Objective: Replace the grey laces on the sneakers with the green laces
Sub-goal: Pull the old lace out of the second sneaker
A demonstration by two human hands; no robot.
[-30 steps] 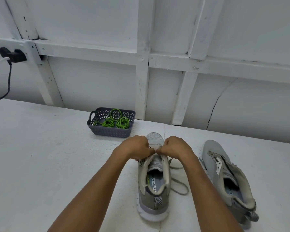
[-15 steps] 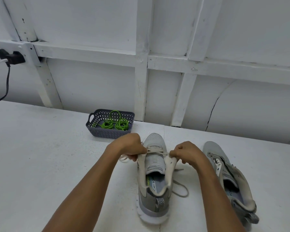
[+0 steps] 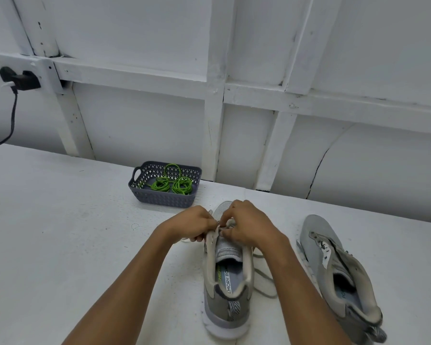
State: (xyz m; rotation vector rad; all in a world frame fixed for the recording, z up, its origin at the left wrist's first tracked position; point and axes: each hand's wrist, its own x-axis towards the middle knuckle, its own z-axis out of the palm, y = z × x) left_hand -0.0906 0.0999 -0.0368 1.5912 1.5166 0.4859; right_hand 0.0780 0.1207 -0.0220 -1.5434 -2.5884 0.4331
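A grey sneaker (image 3: 228, 290) stands upright on the white table, heel toward me. My left hand (image 3: 193, 226) and my right hand (image 3: 246, 226) meet over its eyelets, each with fingers pinching the grey lace (image 3: 264, 280), which trails loose down the shoe's right side. The fingertips hide the exact eyelet. A second grey sneaker (image 3: 339, 272) lies tilted on its side to the right, with no lace visible in it. Coiled green laces (image 3: 172, 184) lie in a dark grey basket (image 3: 159, 199) behind the shoes.
The white table (image 3: 60, 232) runs up to a white panelled wall. A black plug with a dark cable (image 3: 13, 108) sits on the wall at far left.
My hands had spread apart, pulling the grey lace sideways half a second ago. They have come back together over the eyelets, a little further toward the toe.
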